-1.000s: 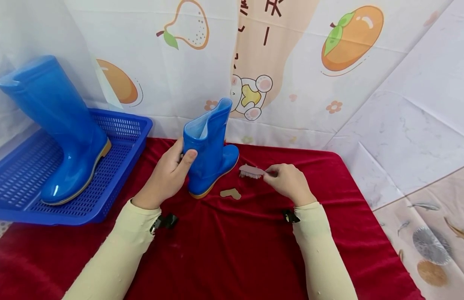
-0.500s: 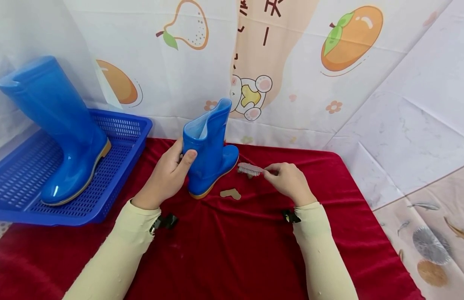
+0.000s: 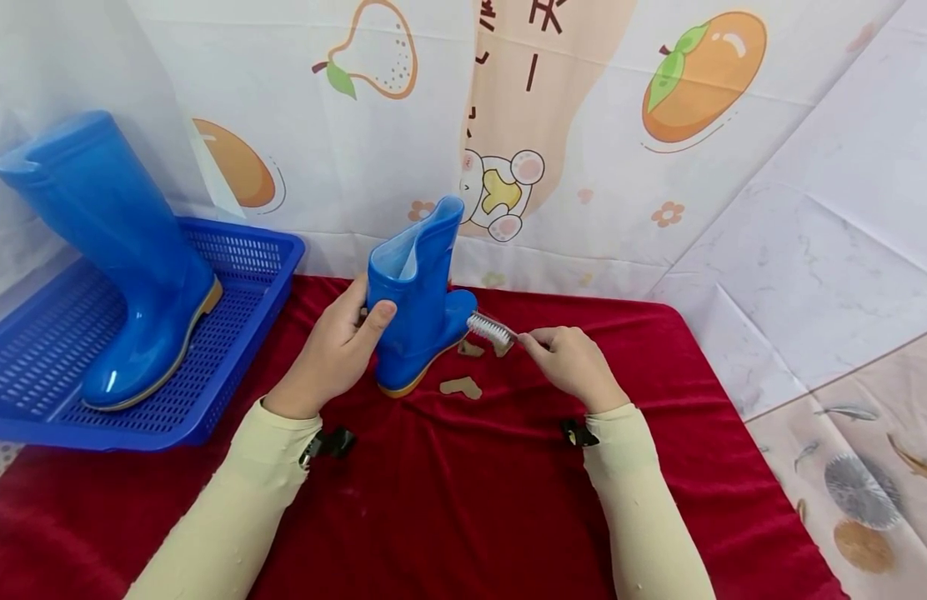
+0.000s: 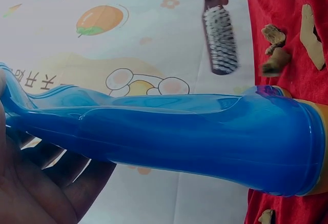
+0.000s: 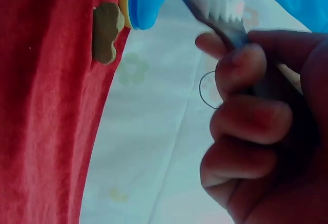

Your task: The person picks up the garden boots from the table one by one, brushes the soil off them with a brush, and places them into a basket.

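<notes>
A blue rain boot (image 3: 422, 312) with a yellow sole stands on the red cloth, its toe pointing away to the right. My left hand (image 3: 332, 354) grips its shaft near the top, thumb on the near side and fingers behind. By its handle, my right hand (image 3: 572, 367) holds a scrub brush (image 3: 492, 328) with white bristles. In the head view the brush head overlaps the boot's toe; whether the bristles touch it, I cannot tell. A tan flat piece (image 3: 461, 387) lies beside the sole, with smaller brown pieces (image 3: 471, 349) below the brush.
On the left, a second blue rain boot (image 3: 137, 275) stands in a blue perforated plastic basket (image 3: 294, 250). The red cloth (image 3: 448, 500) covers the table. Behind it hangs a white curtain (image 3: 283, 50) printed with fruit.
The brush has moved slightly left toward the boot's toe and turned so that its bristles show more. More brown pieces are visible beneath it. The left hand and boot are nearly still.
</notes>
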A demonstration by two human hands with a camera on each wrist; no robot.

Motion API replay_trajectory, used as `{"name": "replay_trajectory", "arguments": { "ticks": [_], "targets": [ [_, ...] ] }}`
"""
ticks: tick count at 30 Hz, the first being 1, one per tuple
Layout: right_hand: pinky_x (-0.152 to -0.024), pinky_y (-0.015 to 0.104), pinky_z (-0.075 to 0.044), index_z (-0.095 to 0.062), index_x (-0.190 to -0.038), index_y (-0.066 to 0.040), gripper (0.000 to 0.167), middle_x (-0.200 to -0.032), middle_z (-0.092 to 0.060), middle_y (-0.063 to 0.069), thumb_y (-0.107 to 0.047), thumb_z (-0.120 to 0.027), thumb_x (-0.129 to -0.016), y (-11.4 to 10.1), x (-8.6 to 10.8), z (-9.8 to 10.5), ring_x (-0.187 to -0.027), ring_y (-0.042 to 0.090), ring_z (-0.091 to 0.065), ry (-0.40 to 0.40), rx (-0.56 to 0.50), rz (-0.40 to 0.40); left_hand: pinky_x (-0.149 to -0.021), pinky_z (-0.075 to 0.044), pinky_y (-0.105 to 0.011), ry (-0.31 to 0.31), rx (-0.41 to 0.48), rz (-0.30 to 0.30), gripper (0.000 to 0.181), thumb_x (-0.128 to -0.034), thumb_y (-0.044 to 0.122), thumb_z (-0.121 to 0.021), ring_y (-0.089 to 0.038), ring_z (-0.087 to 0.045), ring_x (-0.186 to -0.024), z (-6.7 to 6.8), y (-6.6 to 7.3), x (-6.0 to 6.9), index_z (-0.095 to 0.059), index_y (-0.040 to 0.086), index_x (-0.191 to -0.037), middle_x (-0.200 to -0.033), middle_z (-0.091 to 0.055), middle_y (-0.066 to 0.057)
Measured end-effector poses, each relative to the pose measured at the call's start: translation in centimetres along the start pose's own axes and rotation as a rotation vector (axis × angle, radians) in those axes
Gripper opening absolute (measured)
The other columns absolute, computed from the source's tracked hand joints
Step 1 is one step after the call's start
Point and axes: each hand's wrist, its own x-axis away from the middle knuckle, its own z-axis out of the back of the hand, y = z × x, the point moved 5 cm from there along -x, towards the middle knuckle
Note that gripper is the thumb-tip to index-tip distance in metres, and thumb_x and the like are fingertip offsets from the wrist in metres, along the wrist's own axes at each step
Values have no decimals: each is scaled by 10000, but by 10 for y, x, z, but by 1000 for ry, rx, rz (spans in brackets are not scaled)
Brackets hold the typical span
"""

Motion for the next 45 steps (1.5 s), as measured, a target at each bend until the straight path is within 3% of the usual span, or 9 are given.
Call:
{"name": "replay_trajectory", "arguments": {
  "ticks": [5, 10, 13, 25, 30, 35, 40, 42, 45],
  "targets": [
    [-520, 321, -347, -747, -856, -175, 224, -575, -465, -86, -297, -654, -1019, -3, -1, 2, -536, 114, -377, 83, -31, 8, -1059, -459, -646, 0, 3, -1, 577, -1098, 419, -471, -344, -556, -1340, 0, -2, 0, -354, 136, -1586, -1522, -520, -104],
    [-531, 320, -342, -638, -900, -110, 202, -625, -480, -12, -273, -636, -1018, -3, 2, 14, -548, 152, -395, 344, -142, 9, -1012, -509, -619, 2, -3, -1, 575, -1087, 435, -495, -339, -605, -1274, 1, -2, -1, -397, 102, -1544, -1479, -552, -114],
    [-516, 320, -312, -556, -927, -86, 190, -621, -399, 15, -238, -610, -1026, -5, 3, 17, -546, 176, -358, 424, -201, 42, -1001, -520, -612, 1, -3, 2, 580, -1082, 447, -500, -339, -613, -1263, 1, -2, -1, -403, 98, -1536, -1474, -556, -114],
    [-567, 360, -353, -458, -1015, -30, 284, -723, -445, 52, -298, -447, -1108, -13, 5, 12, -612, 202, -408, 459, -248, 128, -1024, -484, -649, -83, 19, 22, 669, -1039, 485, -576, -350, -558, -1338, -6, -7, 1, -341, 200, -1597, -1531, -509, -77],
    [-543, 342, -338, -450, -1010, -34, 313, -712, -435, 35, -327, -447, -1118, -16, 4, 11, -591, 178, -385, 450, -236, 150, -1043, -451, -673, -166, -77, 109, 808, -950, 327, -751, -380, -511, -1389, -10, -18, 1, -294, 241, -1610, -1567, -475, -59],
    [-534, 332, -323, -457, -994, -36, 251, -697, -423, 26, -260, -479, -1106, -15, 4, 12, -585, 177, -375, 459, -249, 144, -1041, -459, -660, -207, -180, 234, 744, -947, 296, -758, -421, -557, -1339, -8, -30, 3, -374, 154, -1569, -1507, -545, -123],
    [-542, 340, -332, -469, -1023, -45, 248, -704, -430, 27, -277, -476, -1109, -15, 3, 10, -588, 178, -385, 428, -247, 131, -980, -524, -612, -178, -195, 310, 494, -988, 321, -705, -413, -684, -1157, -9, -36, 5, -570, 56, -1382, -1298, -695, -162],
    [-535, 345, -334, -474, -1032, -48, 252, -703, -436, 29, -287, -473, -1111, -14, 3, 9, -581, 179, -388, 422, -246, 127, -879, -598, -534, -120, -217, 303, 319, -1014, 335, -665, -354, -739, -936, -7, -37, 4, -654, 42, -1140, -1020, -754, -143],
    [-529, 349, -336, -472, -1033, -50, 253, -706, -438, 33, -290, -471, -1112, -14, 3, 9, -577, 182, -389, 420, -247, 126, -602, -555, -381, -2, -260, 276, 365, -1040, 335, -626, -240, -610, -593, -2, -36, 3, -570, 78, -787, -630, -589, -63]
  ]
}}
